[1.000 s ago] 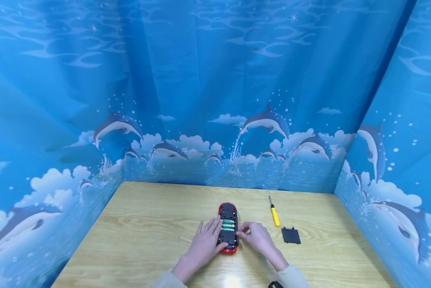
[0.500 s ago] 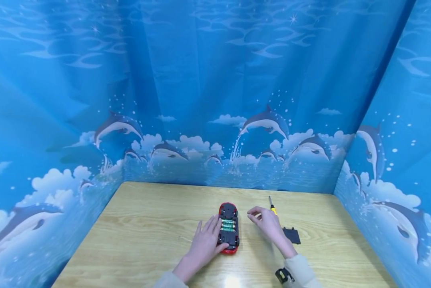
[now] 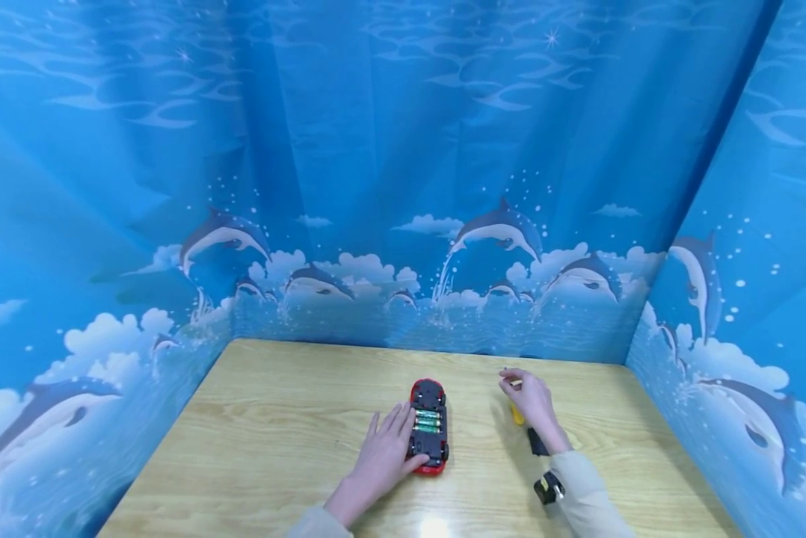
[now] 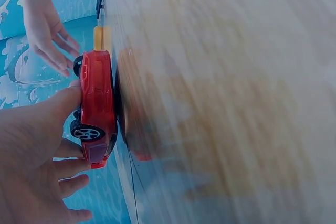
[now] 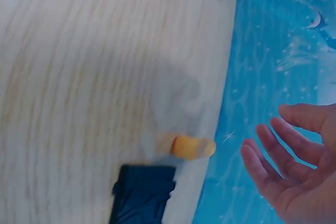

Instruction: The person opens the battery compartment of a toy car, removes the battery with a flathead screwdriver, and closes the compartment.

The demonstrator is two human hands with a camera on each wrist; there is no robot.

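Observation:
A red toy car lies upside down on the table, several green batteries sitting in its black underside. My left hand rests along its left side, the fingers spread and nearly straight, with the thumb across the near end. Seen from the left wrist, the thumb touches the car body by the wheels. My right hand is over a screwdriver with a yellow handle, fingers loosely bent and holding nothing. The hand hides much of that tool in the head view. Just nearer lies a black battery cover, partly hidden by the right wrist.
The wood-grain table has a blue curtain printed with dolphins behind it and at both sides. A small black device is strapped on the right wrist.
My right hand has moved away from the car's right side, rightward and farther back, to above the screwdriver. The left hand and the car have stayed in place.

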